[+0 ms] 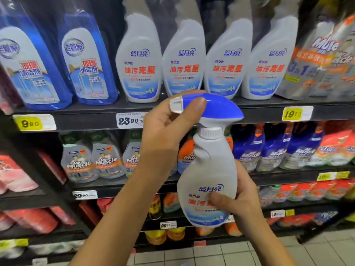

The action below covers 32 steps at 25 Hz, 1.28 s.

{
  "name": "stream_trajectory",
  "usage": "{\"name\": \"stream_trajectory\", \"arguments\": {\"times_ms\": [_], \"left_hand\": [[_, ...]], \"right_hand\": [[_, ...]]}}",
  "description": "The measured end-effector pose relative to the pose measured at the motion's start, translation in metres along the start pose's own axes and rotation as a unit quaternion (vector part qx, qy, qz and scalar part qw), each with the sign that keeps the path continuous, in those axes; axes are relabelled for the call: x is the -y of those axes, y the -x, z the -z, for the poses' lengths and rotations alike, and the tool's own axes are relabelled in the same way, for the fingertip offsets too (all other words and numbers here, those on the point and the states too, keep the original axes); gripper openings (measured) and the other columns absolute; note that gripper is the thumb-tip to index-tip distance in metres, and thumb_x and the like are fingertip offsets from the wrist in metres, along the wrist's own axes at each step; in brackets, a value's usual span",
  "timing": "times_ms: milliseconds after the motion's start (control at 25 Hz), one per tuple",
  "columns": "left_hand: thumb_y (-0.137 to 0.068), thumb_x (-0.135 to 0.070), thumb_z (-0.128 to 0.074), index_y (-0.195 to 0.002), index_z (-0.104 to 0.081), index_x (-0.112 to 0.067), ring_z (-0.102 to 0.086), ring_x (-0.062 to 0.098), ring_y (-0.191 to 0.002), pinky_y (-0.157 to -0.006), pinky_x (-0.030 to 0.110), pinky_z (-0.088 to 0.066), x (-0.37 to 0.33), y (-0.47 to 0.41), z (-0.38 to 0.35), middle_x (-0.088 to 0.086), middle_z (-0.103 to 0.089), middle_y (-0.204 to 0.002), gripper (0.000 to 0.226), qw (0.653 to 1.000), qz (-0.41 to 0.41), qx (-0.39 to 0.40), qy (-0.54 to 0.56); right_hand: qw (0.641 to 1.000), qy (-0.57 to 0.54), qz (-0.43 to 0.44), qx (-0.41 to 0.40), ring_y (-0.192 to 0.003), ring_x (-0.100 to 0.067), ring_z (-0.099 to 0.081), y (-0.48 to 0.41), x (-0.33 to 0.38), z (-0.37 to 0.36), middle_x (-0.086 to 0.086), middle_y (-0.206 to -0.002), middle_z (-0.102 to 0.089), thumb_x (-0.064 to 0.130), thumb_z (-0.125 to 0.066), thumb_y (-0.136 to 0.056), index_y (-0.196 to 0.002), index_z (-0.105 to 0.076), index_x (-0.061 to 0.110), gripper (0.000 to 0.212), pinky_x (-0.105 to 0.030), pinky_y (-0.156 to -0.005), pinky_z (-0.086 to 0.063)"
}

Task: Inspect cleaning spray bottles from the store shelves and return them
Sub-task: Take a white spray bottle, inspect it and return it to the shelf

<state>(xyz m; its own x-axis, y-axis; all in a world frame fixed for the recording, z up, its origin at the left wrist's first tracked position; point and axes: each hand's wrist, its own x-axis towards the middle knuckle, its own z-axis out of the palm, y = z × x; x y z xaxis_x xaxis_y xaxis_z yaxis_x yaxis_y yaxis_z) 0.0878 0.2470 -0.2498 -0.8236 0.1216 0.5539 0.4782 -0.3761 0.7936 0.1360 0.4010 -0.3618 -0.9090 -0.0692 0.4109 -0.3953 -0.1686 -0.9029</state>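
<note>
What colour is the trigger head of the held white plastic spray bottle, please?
The trigger head is blue, with a white nozzle tip; head view shows it.

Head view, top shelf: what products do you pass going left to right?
Blue bottle → second blue bottle → first white bottle → second white bottle → third white bottle → fourth white bottle → grey pouch.

Bright, even store light; edges blurred & bowed by wide-angle lens.
</note>
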Motion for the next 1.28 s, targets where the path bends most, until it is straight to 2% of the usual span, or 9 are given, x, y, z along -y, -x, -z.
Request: {"name": "stream_trajectory", "arguments": {"times_ms": [160, 280, 440, 560, 720, 920, 1080, 1160, 1280], "left_hand": [[-0.068, -0.028, -0.077, -0.104, -0.071, -0.016, -0.069, 0.009, -0.095, -0.078, 0.019, -0.053, -0.001, 0.01, 0.011, -0.011, -0.074, -0.096, 0.039, 0.994, -0.006, 0.11, -0.024], [-0.07, -0.042, -0.073, -0.104, -0.072, -0.026, -0.068, 0.009, -0.101, -0.083, 0.02, -0.052, -0.001, 0.016, 0.016, -0.015, -0.072, -0.104, 0.037, 0.985, -0.006, 0.167, -0.047], [-0.081, -0.039, -0.066, -0.113, -0.062, -0.006, -0.064, 0.005, -0.104, -0.087, 0.02, -0.05, 0.002, 0.02, 0.019, -0.022, -0.067, -0.11, 0.046, 0.966, -0.059, 0.214, -0.13], [-0.082, -0.033, -0.064, -0.108, -0.064, -0.005, -0.063, 0.001, -0.105, -0.088, 0.017, -0.049, 0.004, 0.021, 0.021, -0.027, -0.065, -0.109, 0.038, 0.958, -0.066, 0.243, -0.139], [-0.081, -0.035, -0.065, -0.118, -0.055, -0.005, -0.063, 0.002, -0.107, -0.089, 0.019, -0.05, 0.005, 0.019, 0.019, -0.026, -0.065, -0.111, 0.048, 0.961, -0.07, 0.237, -0.124], [-0.074, -0.034, -0.071, -0.108, -0.07, -0.024, -0.065, 0.006, -0.105, -0.082, 0.017, -0.052, 0.008, 0.012, 0.013, -0.017, -0.071, -0.108, 0.036, 0.977, -0.01, 0.209, -0.048], [-0.071, -0.035, -0.071, -0.106, -0.068, -0.022, -0.068, 0.009, -0.099, -0.079, 0.018, -0.052, 0.012, 0.001, 0.002, -0.008, -0.074, -0.101, 0.038, 0.99, 0.038, 0.136, 0.022], [-0.076, -0.024, -0.075, -0.109, -0.065, -0.018, -0.068, 0.012, -0.099, -0.08, 0.02, -0.052, 0.015, -0.009, -0.006, -0.006, -0.074, -0.101, 0.035, 0.991, 0.058, 0.115, 0.033], [-0.083, -0.009, -0.063, -0.113, -0.06, -0.015, -0.067, 0.01, -0.099, -0.08, 0.02, -0.052, 0.021, -0.019, -0.013, -0.006, -0.073, -0.101, 0.03, 0.991, 0.068, 0.104, 0.05]], "right_hand": [[0.998, 0.061, 0.019, -0.013, -0.094, -0.006, -0.069, -0.002, -0.002, 0.006, 0.011, -0.108, -0.071, 0.021, -0.08, -0.06, -0.115, -0.064, 0.043, 0.061, -0.019, -0.071, -0.055], [0.994, 0.101, 0.012, -0.034, -0.087, 0.001, -0.068, -0.004, -0.008, 0.013, 0.017, -0.099, -0.072, 0.022, -0.084, -0.053, -0.103, -0.069, 0.037, 0.055, -0.015, -0.067, -0.053], [0.988, 0.143, 0.023, -0.062, -0.087, 0.001, -0.069, -0.009, -0.014, 0.021, 0.019, -0.097, -0.073, 0.006, -0.084, -0.054, -0.103, -0.065, 0.025, 0.055, -0.013, -0.071, -0.053], [0.981, 0.176, 0.054, -0.065, -0.09, 0.005, -0.067, -0.014, -0.013, 0.023, 0.026, -0.097, -0.071, 0.003, -0.083, -0.056, -0.102, -0.065, 0.033, 0.058, -0.01, -0.075, -0.051], [0.982, 0.168, 0.069, -0.048, -0.092, 0.001, -0.067, -0.018, -0.01, 0.025, 0.024, -0.1, -0.071, 0.003, -0.082, -0.058, -0.105, -0.066, 0.047, 0.067, -0.013, -0.075, -0.053], [0.989, 0.136, 0.016, -0.055, -0.089, -0.005, -0.069, -0.016, -0.008, 0.03, 0.015, -0.098, -0.073, 0.015, -0.086, -0.056, -0.099, -0.07, 0.044, 0.054, -0.015, -0.069, -0.054], [0.989, 0.14, 0.01, -0.047, -0.095, -0.009, -0.068, -0.014, 0.0, 0.033, 0.01, -0.105, -0.072, 0.029, -0.083, -0.058, -0.11, -0.067, 0.043, 0.056, -0.018, -0.071, -0.054], [0.991, 0.128, 0.005, -0.044, -0.093, -0.016, -0.071, -0.013, 0.004, 0.033, 0.004, -0.102, -0.073, 0.029, -0.083, -0.059, -0.106, -0.069, 0.038, 0.05, -0.025, -0.069, -0.057], [0.996, 0.082, 0.007, -0.038, -0.085, -0.023, -0.073, -0.013, 0.015, 0.028, -0.004, -0.094, -0.076, 0.026, -0.081, -0.061, -0.099, -0.072, 0.029, 0.039, -0.031, -0.065, -0.059]]}}
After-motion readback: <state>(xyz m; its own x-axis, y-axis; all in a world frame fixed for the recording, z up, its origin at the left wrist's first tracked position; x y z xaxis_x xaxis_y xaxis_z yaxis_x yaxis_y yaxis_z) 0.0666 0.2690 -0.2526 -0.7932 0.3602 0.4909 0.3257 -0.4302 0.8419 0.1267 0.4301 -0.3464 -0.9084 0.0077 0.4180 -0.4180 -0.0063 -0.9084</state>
